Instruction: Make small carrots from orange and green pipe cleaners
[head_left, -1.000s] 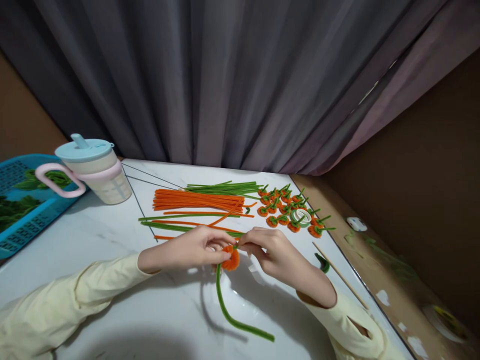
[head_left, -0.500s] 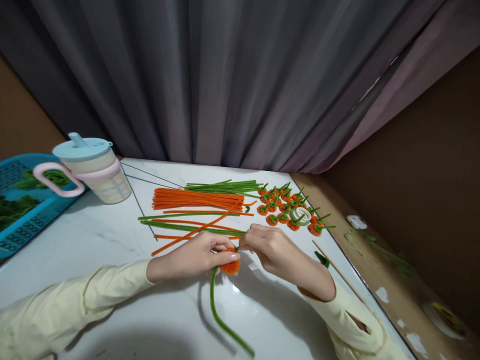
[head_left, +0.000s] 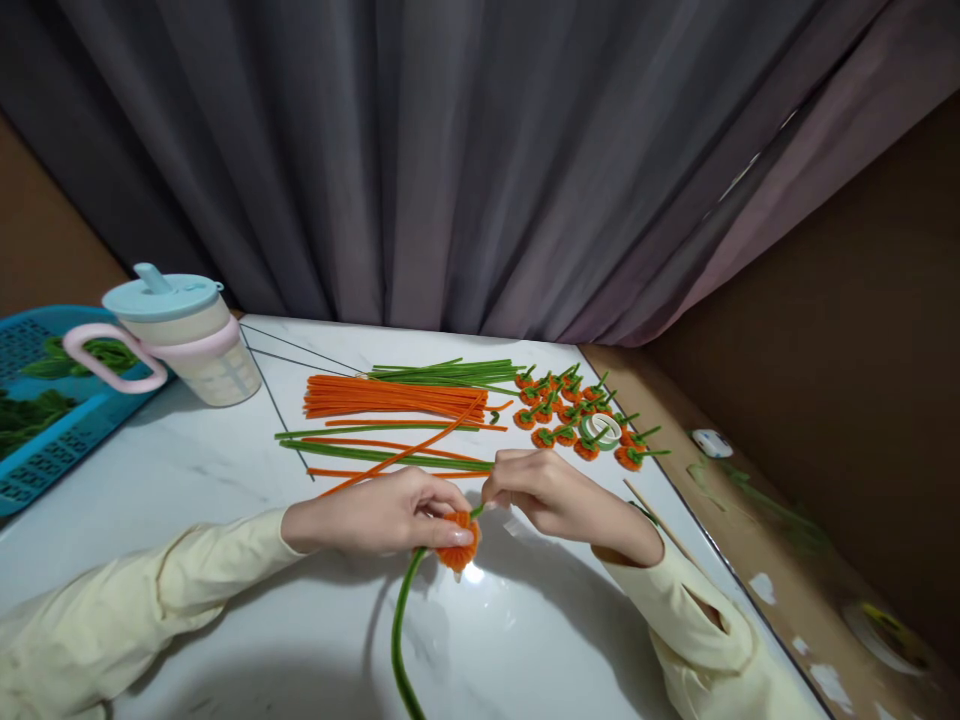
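Observation:
My left hand pinches a small orange pipe-cleaner pumpkin between thumb and fingers, just above the white marble table. A long green pipe cleaner runs from the pumpkin down toward me and off the bottom edge. My right hand grips the short green end sticking out of the pumpkin's top. Both sleeves are pale yellow.
Behind the hands lie loose orange pipe cleaners, green pipe cleaners, several finished pumpkins and a tape roll. A lidded cup with a pink handle and a blue basket stand at left. A wooden stick lies at right.
The long green stem has swung from pointing lower right to hanging straight down toward me. The pumpkin has turned in my left hand; both hands stay close together.

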